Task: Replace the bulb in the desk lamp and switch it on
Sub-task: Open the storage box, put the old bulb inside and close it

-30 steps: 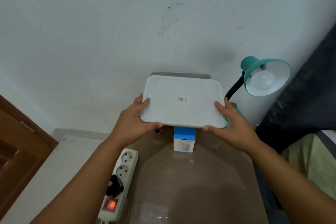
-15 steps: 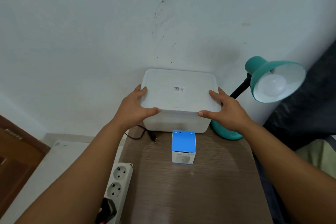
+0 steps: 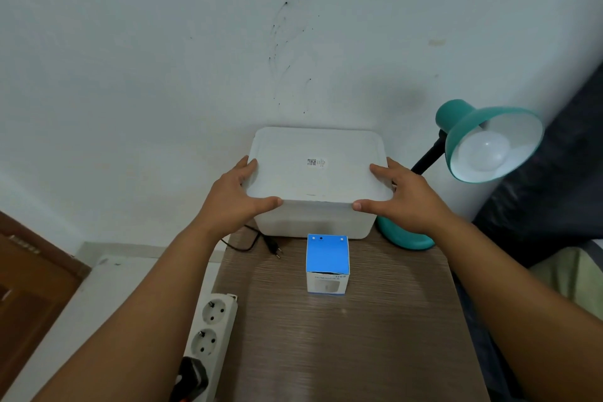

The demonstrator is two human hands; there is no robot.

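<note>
A teal desk lamp (image 3: pixel 463 127) stands at the back right of the wooden table (image 3: pixel 342 343), its shade tilted toward me with a white bulb (image 3: pixel 486 153) inside, unlit. Its loose black plug (image 3: pixel 272 246) lies on the table. A white plastic box (image 3: pixel 313 219) sits against the wall with its white lid (image 3: pixel 318 166) on top. My left hand (image 3: pixel 239 197) grips the lid's left edge and my right hand (image 3: pixel 403 201) grips its right edge. A small blue and white carton (image 3: pixel 327 264) stands in front of the box.
A white power strip (image 3: pixel 208 333) lies along the table's left edge with a black plug (image 3: pixel 191 380) in it. A wooden door (image 3: pixel 29 287) is at the left. Dark fabric and a bed (image 3: pixel 574 206) are at the right. The wall is close behind.
The lid, held up and tilted a second ago, has come down flat onto the box. Both hands stay on its edges. The view has tilted, so the lamp sits further right.
</note>
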